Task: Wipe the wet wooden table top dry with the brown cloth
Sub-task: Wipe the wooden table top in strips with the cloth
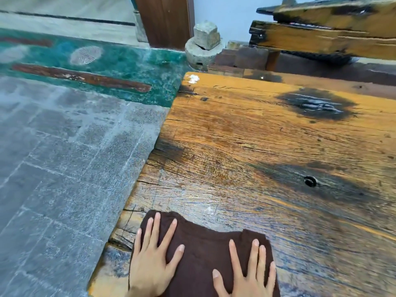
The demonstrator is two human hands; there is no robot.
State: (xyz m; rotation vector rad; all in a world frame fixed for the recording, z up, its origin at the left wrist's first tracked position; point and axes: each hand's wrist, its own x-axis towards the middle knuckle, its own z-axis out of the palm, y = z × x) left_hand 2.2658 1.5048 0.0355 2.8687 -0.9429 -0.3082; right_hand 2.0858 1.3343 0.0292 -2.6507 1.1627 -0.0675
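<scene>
At the near left corner of the wooden table top (257, 146), the brown cloth (203, 249) is spread flat and is pressed down by both hands. The left hand (154, 260) is laid on the cloth's left part, fingers straight and splayed; the right hand (248, 273) is laid on its right part, fingers straight and closer together. Nothing is grasped by either hand. Beyond the cloth a glossy sheen is seen on the scratched boards, then a small dark hole (310, 181) and, farther off, a black patch (317, 106). A white fleck (193, 78) is seen at the far left corner. To the left, grey stone floor (53, 168) is bordered farther back by a green rug (120, 61). Behind the far corner a stone mill (203, 48) is seen, with rough wooden beams (321, 37) at the upper right.
</scene>
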